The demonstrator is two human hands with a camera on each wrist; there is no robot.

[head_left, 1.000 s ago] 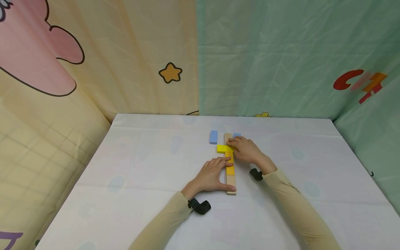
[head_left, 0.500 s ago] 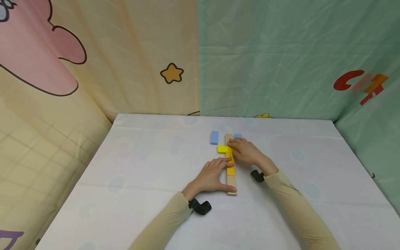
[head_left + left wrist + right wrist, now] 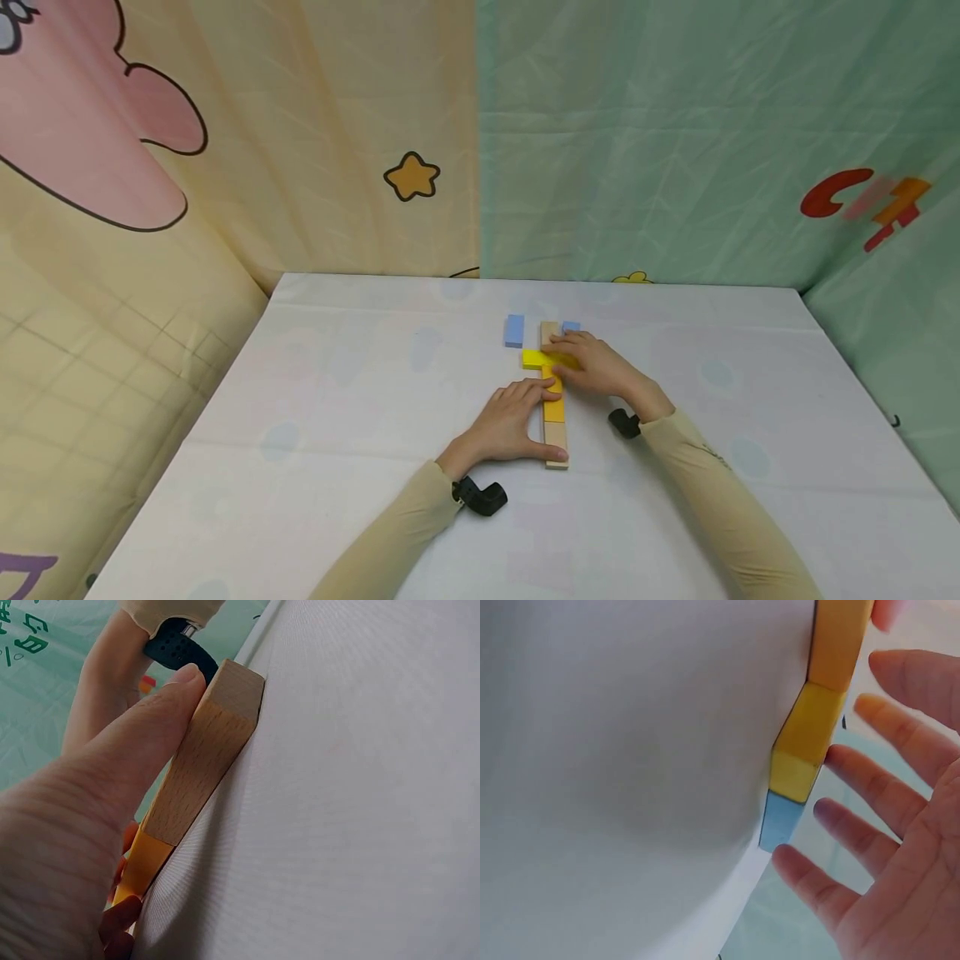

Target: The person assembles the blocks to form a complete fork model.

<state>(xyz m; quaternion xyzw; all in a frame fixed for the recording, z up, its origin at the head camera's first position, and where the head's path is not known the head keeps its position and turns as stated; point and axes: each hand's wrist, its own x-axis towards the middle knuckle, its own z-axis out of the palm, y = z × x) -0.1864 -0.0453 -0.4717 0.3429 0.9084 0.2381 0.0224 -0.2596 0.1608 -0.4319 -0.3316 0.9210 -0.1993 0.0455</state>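
Note:
A row of flat blocks lies on the white table: a plain wooden block [image 3: 555, 435] nearest, orange blocks [image 3: 553, 411] beyond it, a yellow block [image 3: 532, 359] set crosswise, then another wooden block [image 3: 549, 331]. My left hand [image 3: 504, 425] rests along the near part, thumb on the wooden block [image 3: 202, 750], fingertips over the orange. Over the right part of the yellow block hovers or rests my right hand [image 3: 600, 368]. In the right wrist view its fingers are spread beside the yellow block [image 3: 808, 724]; contact is unclear there.
Two blue blocks flank the far wooden block: one on the left [image 3: 513, 331], one on the right [image 3: 571, 326] partly behind my right fingers. Printed curtains [image 3: 637, 150] stand behind the table [image 3: 337, 400]. Each wrist wears a black camera, as on the left [image 3: 480, 495].
My right hand shifts slightly right and toward me, its fingers spreading and uncovering more of the far wooden block. The left hand and the blocks stay put.

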